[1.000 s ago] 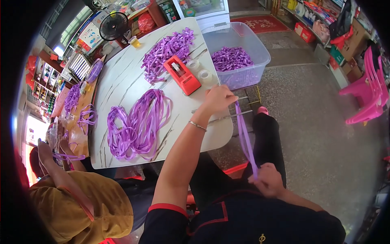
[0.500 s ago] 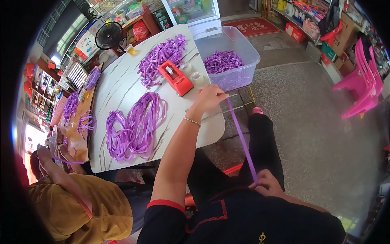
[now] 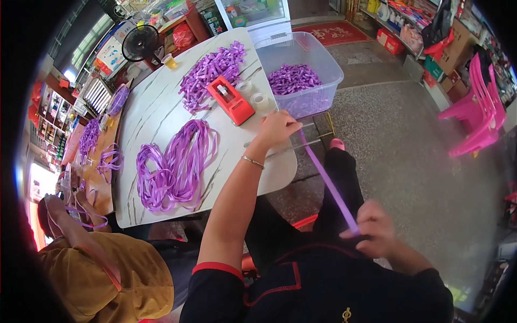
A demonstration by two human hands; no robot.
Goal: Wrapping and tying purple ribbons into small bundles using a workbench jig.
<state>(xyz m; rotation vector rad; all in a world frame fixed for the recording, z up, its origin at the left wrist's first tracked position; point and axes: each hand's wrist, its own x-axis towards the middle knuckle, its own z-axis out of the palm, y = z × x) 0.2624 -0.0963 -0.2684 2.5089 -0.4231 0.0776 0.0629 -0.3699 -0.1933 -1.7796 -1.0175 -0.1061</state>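
A purple ribbon stretches taut between my two hands, past the table's right edge. My left hand pinches its upper end by the table corner, close to a thin metal rod. Low on the right, my right hand is closed on the other end, a little blurred. A red tape dispenser stands on the table beyond my left hand, with small clear tape rolls beside it. Looped purple ribbon lies to the left of my forearm, and a heap of short purple ribbon pieces lies farther back.
A clear plastic tub holding purple ribbon pieces stands off the white table's right side. At left, a co-worker in a brown shirt handles ribbon at a wooden table. Pink chairs stand far right.
My right hand has moved right and slightly up, drawing the ribbon's lower end with it. My left hand stays almost where it was, still pinching.
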